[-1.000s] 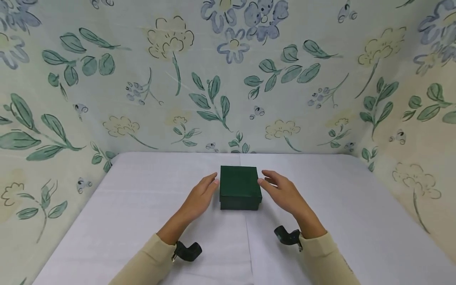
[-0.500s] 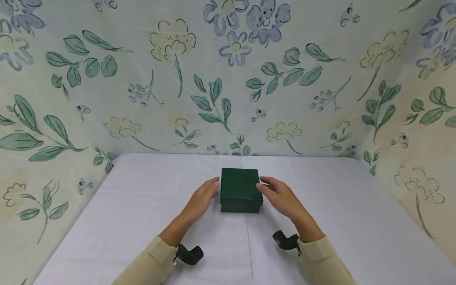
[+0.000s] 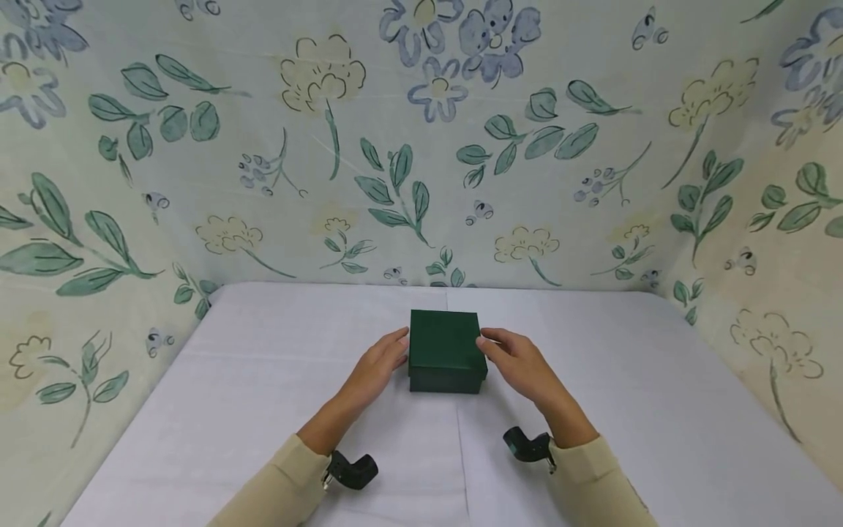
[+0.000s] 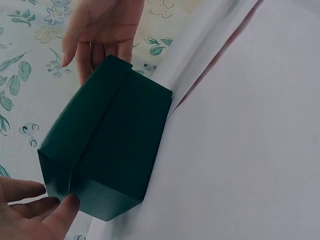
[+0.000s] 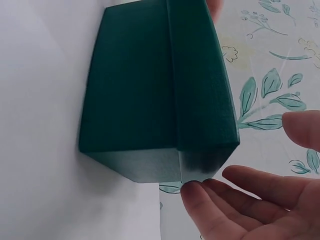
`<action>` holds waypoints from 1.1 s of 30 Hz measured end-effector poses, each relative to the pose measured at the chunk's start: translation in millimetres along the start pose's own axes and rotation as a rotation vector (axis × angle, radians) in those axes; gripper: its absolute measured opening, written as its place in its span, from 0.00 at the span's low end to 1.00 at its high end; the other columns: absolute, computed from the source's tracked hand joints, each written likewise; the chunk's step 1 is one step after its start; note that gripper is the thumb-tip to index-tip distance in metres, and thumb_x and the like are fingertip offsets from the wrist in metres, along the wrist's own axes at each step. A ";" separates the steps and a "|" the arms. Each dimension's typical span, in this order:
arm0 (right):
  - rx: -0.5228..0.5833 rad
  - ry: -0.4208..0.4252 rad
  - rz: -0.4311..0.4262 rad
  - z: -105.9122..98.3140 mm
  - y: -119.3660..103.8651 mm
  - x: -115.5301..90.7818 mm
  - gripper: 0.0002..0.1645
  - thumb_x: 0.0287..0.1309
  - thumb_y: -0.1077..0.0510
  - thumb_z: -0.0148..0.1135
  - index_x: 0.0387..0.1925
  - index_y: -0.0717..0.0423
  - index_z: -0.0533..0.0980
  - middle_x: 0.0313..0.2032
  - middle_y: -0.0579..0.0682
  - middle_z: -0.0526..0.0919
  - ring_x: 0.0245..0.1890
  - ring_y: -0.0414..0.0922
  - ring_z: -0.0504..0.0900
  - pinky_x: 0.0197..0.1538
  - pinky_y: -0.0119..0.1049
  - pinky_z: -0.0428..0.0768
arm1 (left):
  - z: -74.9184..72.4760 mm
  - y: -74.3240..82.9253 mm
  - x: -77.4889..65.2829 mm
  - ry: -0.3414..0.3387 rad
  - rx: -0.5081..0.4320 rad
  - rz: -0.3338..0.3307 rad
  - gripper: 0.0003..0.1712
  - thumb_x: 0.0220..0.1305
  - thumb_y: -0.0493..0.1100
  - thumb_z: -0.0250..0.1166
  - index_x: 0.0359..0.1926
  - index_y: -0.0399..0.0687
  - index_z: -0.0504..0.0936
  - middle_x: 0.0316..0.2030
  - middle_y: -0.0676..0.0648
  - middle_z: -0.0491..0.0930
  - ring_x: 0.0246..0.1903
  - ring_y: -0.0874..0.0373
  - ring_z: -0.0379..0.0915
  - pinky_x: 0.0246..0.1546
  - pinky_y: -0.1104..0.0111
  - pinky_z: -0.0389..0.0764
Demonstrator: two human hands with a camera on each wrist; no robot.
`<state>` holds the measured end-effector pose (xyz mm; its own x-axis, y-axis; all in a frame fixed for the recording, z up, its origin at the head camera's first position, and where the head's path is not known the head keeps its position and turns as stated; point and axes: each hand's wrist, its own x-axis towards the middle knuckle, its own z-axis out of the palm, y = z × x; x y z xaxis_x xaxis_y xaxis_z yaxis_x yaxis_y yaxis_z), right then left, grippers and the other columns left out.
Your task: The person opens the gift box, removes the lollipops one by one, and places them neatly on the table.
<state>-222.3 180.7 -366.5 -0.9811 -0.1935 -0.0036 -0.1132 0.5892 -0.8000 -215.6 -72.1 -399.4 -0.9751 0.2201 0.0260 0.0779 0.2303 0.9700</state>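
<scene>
A dark green lidded box (image 3: 444, 351) sits on the white-covered table, its lid on. My left hand (image 3: 375, 368) is at its left side, fingers extended; in the left wrist view that hand's fingertips (image 4: 72, 201) meet the box's end face near the lid seam. On the other side, my right hand (image 3: 522, 364) has its fingers loosely bent. In the right wrist view its fingertips (image 5: 192, 189) are right at the lower edge of the lid (image 5: 205, 100). The inside of the box is hidden.
A white cloth (image 3: 296, 322) covers the table, with a crease running toward the front. Floral fabric (image 3: 421, 146) hangs behind and at both sides. Black wrist devices (image 3: 353, 470) stick out inward at both cuffs.
My left hand has moved inward to the box's left side. The right hand has shifted slightly closer with its fingers drawn in. The box stays in place on the table.
</scene>
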 end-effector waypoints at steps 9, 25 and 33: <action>0.072 -0.001 -0.009 0.7 -0.1 2.4 0.32 0.70 0.44 0.49 0.66 0.60 0.66 0.64 0.59 0.71 0.56 0.55 0.78 0.58 0.48 0.77 | 0.9 -3.9 1.2 -0.007 0.011 0.032 0.33 0.75 0.56 0.43 0.72 0.44 0.58 0.70 0.44 0.60 0.66 0.48 0.62 0.65 0.55 0.65; 0.094 0.028 -0.014 2.4 0.5 3.9 0.31 0.69 0.42 0.50 0.66 0.55 0.67 0.62 0.57 0.72 0.56 0.54 0.77 0.59 0.50 0.76 | 0.0 -2.5 -0.2 -0.006 0.029 0.057 0.35 0.74 0.58 0.45 0.73 0.45 0.58 0.71 0.46 0.58 0.69 0.50 0.57 0.66 0.55 0.64; 0.101 0.046 -0.011 2.7 -0.7 3.8 0.30 0.70 0.43 0.50 0.66 0.54 0.68 0.63 0.55 0.72 0.57 0.53 0.77 0.60 0.50 0.75 | 2.1 -3.1 -0.8 0.007 0.055 0.085 0.37 0.73 0.60 0.47 0.73 0.44 0.56 0.72 0.47 0.57 0.70 0.51 0.53 0.68 0.54 0.61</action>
<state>-225.6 177.4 -367.6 -0.9864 -0.1618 0.0307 -0.1095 0.5051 -0.8561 -214.6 -71.1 -402.9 -0.9659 0.2343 0.1099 0.1717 0.2626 0.9495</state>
